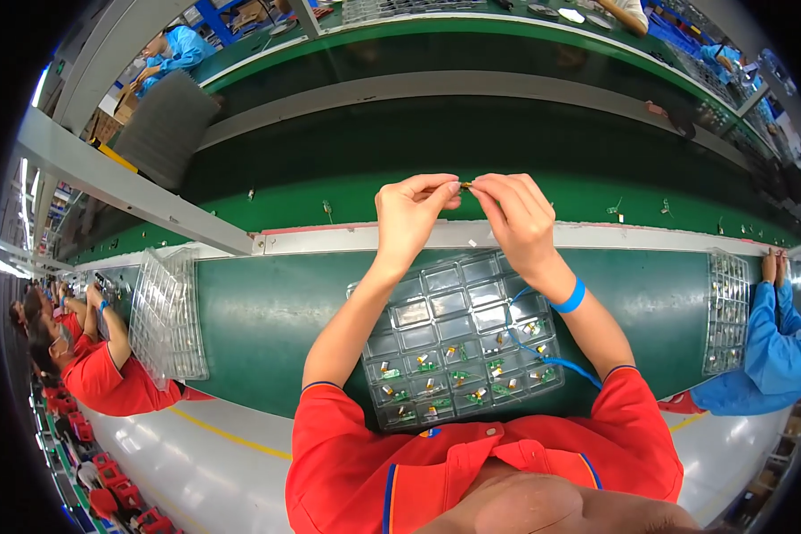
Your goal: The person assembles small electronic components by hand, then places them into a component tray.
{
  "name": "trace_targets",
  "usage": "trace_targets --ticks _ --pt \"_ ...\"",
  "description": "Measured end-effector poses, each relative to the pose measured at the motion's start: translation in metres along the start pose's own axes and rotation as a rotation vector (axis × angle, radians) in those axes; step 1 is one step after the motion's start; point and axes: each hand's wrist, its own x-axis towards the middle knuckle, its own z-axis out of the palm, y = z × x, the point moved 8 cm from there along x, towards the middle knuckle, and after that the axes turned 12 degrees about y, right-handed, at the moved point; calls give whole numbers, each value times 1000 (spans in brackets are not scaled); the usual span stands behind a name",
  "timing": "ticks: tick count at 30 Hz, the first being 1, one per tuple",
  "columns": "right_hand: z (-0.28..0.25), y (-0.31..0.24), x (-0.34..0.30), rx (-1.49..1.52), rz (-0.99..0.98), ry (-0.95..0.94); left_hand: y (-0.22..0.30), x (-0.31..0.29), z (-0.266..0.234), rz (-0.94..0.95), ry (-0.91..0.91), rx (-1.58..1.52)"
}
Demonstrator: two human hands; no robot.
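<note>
Both of my hands are raised over the green conveyor belt, their fingertips meeting at a small electronic part [465, 185]. It looks dark with a yellowish bit, too small to make out fully. My left hand [411, 206] pinches one end between thumb and finger. From the other side my right hand [517, 212] pinches it too. Below them lies a clear plastic compartment tray [447, 303]; its nearer cells hold several small green circuit boards [459, 376] with yellow and white bits, while several farther cells hold nothing. A blue wrist strap [570, 296] with a coiled cord circles my right wrist.
Small parts [327, 210] lie scattered along the conveyor belt [285, 191]. A metal rail [596, 237] separates belt and bench. More clear trays stand at the left [169, 311] and right [726, 311], beside co-workers in red and blue. A grey post [133, 182] slants across the left.
</note>
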Motion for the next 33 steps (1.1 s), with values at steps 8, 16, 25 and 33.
trace_targets --ticks 8,16,25,33 --pt "4 17 -1 68 161 -55 0 -3 3 -49 -34 -110" --pt "4 -15 -2 -111 -114 -127 4 -3 2 -29 -5 -50" --pt "8 26 -10 127 474 -310 11 -9 8 73 -75 27" --pt "7 40 -14 246 749 -275 19 -12 11 87 -139 -30"
